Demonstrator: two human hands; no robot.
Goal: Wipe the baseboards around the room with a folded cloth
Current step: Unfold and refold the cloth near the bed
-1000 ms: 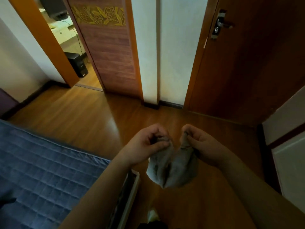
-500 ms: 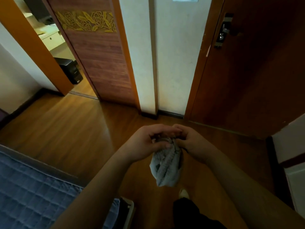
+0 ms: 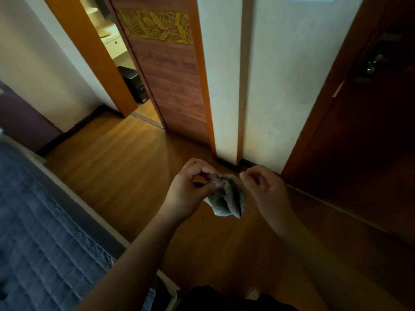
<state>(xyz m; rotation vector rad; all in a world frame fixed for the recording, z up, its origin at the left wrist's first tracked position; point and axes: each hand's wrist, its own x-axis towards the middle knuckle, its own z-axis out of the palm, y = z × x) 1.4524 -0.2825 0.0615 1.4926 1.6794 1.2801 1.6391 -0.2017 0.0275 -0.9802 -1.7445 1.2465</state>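
Observation:
A small grey cloth (image 3: 226, 199) hangs bunched between my hands above the wooden floor. My left hand (image 3: 190, 189) pinches its top left corner. My right hand (image 3: 265, 187) pinches its top right edge with curled fingers. A dark baseboard (image 3: 226, 163) runs along the foot of the white wall just beyond my hands. Another dark baseboard (image 3: 74, 131) lines the left wall. Both hands stay above the floor, short of the baseboards.
A bed with a blue quilted cover (image 3: 45, 232) fills the lower left. A sliding wooden door (image 3: 170, 81) stands partly open at the back. A dark wooden door (image 3: 363, 131) with a handle stands at the right. My dark trouser leg (image 3: 224, 299) shows at the bottom.
The view has moved closer to the wall and turned left. My hands, together over the cloth half a second ago, have drawn slightly apart, spreading its top edge.

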